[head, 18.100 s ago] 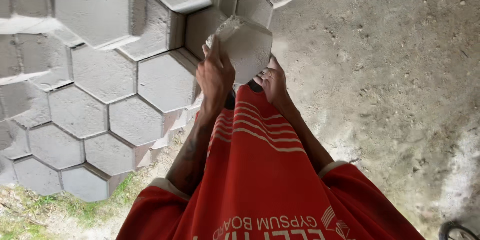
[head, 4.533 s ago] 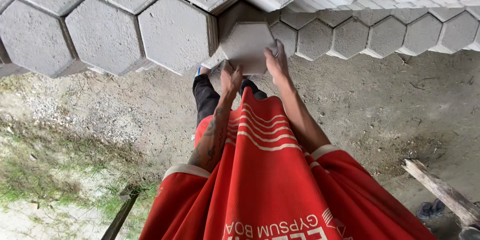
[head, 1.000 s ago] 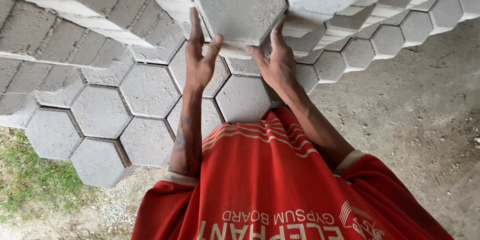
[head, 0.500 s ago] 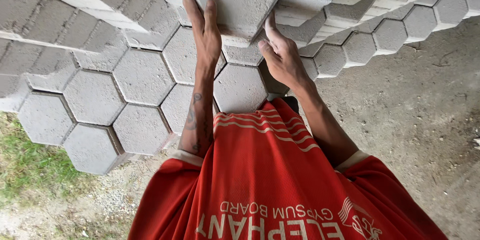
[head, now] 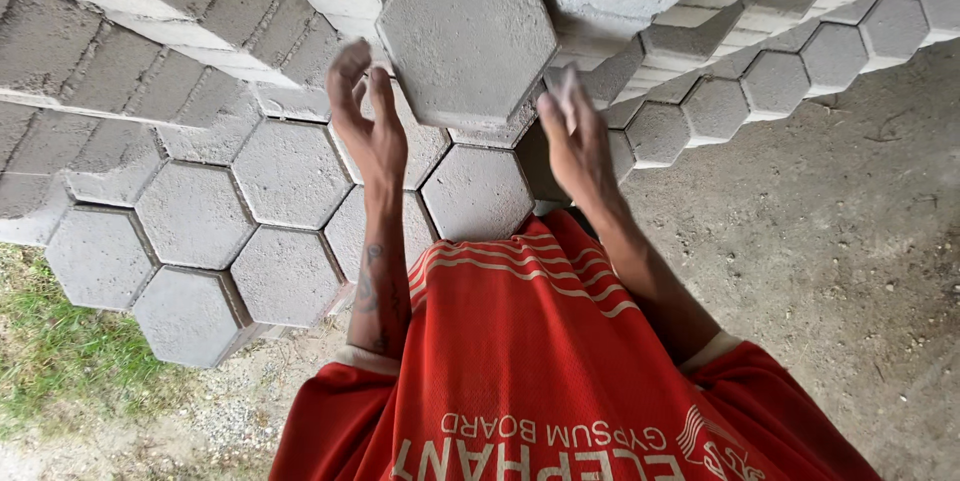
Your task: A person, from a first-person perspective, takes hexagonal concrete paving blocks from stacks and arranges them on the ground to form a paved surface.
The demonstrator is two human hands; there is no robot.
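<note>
- Filling the near edge of the view is the person's red shirt point(head: 560, 371), white stripes across it, which hides the legs and the ground right below.
- Beyond it the left hand point(head: 372, 131) is raised with fingers spread and loosely curled; it grips nothing and sits just beside the left edge of the hexagonal block point(head: 467, 36), whether touching I cannot tell.
- The right hand point(head: 578, 141) is likewise open, fingers blurred, just off the block's lower right edge and holding nothing.
- The hexagonal block, grey concrete, sits far and centre, its flat face toward the camera, lodged among the upper rows of the block stack point(head: 200, 211).
- By its look the block is heavy, stiff and rough rather than slippery; corners could chip. Two opposite flat sides, one palm on each, seem the soundest place to take it.
- Its depth and what bears it from below are hidden behind neighbouring blocks.
- Far right lies bare dirt ground point(head: 830, 241); a strip of grass point(head: 60, 371) shows at left. The stack's top is cut off.
</note>
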